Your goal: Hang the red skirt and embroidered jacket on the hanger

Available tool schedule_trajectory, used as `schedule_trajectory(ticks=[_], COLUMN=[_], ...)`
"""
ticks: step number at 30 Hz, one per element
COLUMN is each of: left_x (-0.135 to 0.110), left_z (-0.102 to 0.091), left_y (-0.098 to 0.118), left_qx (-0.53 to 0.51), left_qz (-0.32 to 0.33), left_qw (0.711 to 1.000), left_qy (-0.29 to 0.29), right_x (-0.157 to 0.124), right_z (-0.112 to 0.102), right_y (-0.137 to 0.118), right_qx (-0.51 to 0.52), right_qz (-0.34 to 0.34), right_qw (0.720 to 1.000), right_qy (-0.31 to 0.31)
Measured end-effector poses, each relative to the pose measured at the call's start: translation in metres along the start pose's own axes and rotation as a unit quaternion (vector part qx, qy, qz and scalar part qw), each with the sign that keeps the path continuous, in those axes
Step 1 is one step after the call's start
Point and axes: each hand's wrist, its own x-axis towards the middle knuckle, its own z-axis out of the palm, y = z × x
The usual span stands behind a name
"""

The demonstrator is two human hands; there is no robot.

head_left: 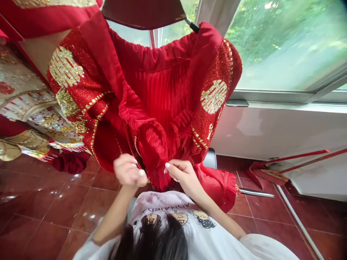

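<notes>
A red garment (168, 90) with pleated inner cloth hangs open in front of me. Its shoulders carry sequined gold round emblems (214, 96) and gold beaded trim. My left hand (127, 171) is closed at the garment's lower left edge, slightly blurred; whatever its fingers pinch is too small to make out. Close by, my right hand (185, 177) has thumb and fingertips drawn together over the gathered red cloth (154, 144). What lies between those fingertips, if anything, cannot be made out. A gap separates the two hands.
Other ornate garments (35, 104) hang at the left, above the red tiled floor (67, 202). A dark flat object (237, 103) lies on the windowsill. At the right, a red dustpan (256, 173) with long handles leans near the wall.
</notes>
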Motion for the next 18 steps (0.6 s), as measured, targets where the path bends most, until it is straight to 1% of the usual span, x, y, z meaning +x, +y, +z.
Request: schedule_trajectory(ticks=[3, 6, 8, 10, 12, 13, 15, 18], left_x=[-0.013, -0.027, -0.039, -0.051, -0.06, -0.063, -0.066, -0.065], left_z=[0.029, 0.062, 0.082, 0.098, 0.108, 0.112, 0.117, 0.119], left_y=[0.005, 0.018, 0.025, 0.026, 0.023, 0.021, 0.018, 0.017], left_qx=[-0.002, 0.006, 0.025, 0.042, 0.05, 0.051, 0.054, 0.049], left_qz=[-0.021, -0.068, -0.104, -0.121, -0.127, -0.13, -0.136, -0.136], left_qw=[1.0, 0.997, 0.994, 0.991, 0.99, 0.989, 0.988, 0.987], left_qy=[-0.014, -0.025, -0.026, -0.025, -0.035, -0.043, -0.058, -0.068], right_x=[0.004, 0.009, 0.014, 0.022, 0.032, 0.037, 0.045, 0.051], right_z=[0.005, 0.011, 0.013, 0.014, 0.016, 0.017, 0.021, 0.031], right_y=[-0.001, 0.001, 0.005, 0.006, 0.001, -0.004, -0.022, -0.049], right_qx=[-0.016, -0.01, 0.036, 0.115, 0.183, 0.207, 0.234, 0.24], right_qz=[0.004, 0.0, 0.015, 0.055, 0.09, 0.094, 0.066, -0.036], right_qw=[1.0, 0.999, 0.997, 0.988, 0.974, 0.968, 0.961, 0.959], right_qy=[0.002, 0.04, 0.067, 0.083, 0.098, 0.109, 0.129, 0.144])
